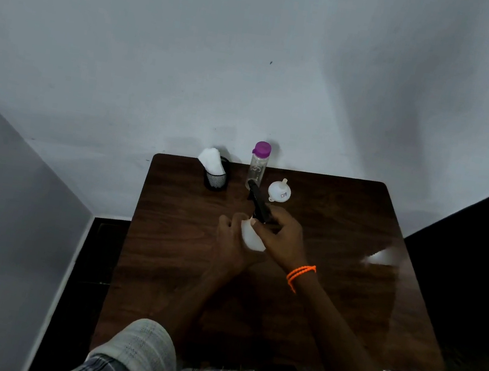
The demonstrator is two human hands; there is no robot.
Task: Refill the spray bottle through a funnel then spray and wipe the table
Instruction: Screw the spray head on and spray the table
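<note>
The left hand (231,240) was curled around the white body of the spray bottle (251,236), holding it above the middle of the table; most of the bottle was hidden behind the two hands, so only a pale wedge of it showed between them. The right hand (281,237) was closed on the bottle's black spray head (261,205), which slanted up and away toward the far edge. Whether the head was seated on the bottle or lifted off it could not be made out, since the fingers covered the joint. An orange cord bracelet (301,275) circled the right wrist.

Just beyond the hands, the white funnel (280,191) lay on its side on the dark wooden table (347,294), its spout pointing toward the wall; a small label on it was too small to read. To its left stood a clear water bottle (257,168) with a purple cap, its base partly hidden by the spray head, and its fill level could not be told. Further left, a black mesh holder (215,179) held white cloth or tissue (212,159), which one could not be told.

A bright reflection lay on the table's right side. The near edge of the table was cut off by the person's checked sleeves (134,355).
</note>
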